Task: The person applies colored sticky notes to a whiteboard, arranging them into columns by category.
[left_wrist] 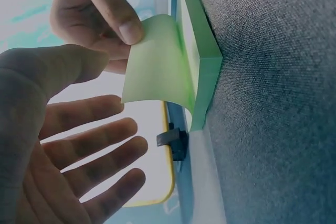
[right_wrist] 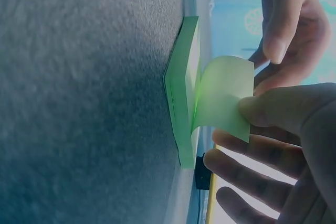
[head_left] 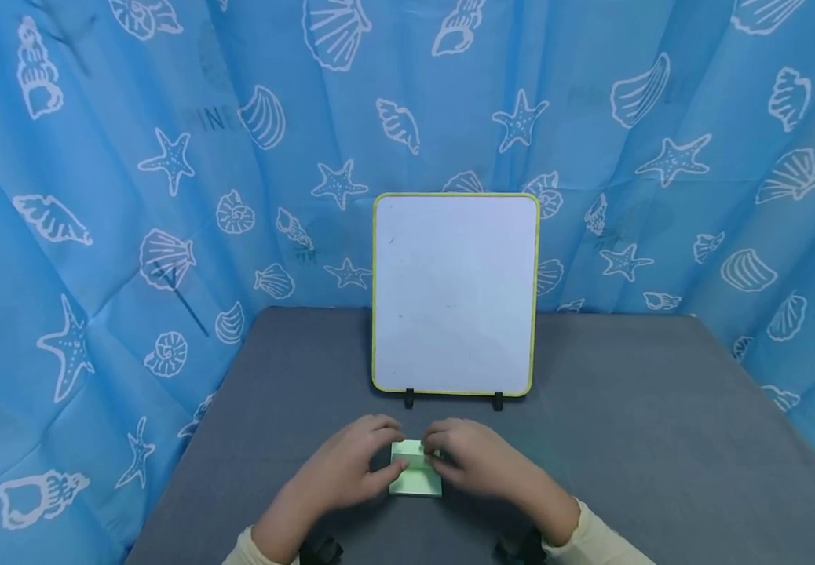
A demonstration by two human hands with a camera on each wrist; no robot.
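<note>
A light green sticky note pad (head_left: 416, 483) lies on the grey table between the two hands. Its top sheet (left_wrist: 156, 64) is lifted and curls up from the pad, still joined along one edge. My right hand (head_left: 481, 457) pinches the free edge of this sheet, with the thumb (right_wrist: 254, 110) on one face and fingers behind. Close by on the other side is my left hand (head_left: 351, 463), its fingers (left_wrist: 100, 145) spread and slightly bent. A gap shows between the left thumb and fingers, with nothing held there.
Behind the hands stands a whiteboard (head_left: 454, 294) with a yellow rim, propped on small black feet (head_left: 409, 399). A blue curtain (head_left: 224, 157) printed with shells and starfish hangs around the grey table (head_left: 634, 424).
</note>
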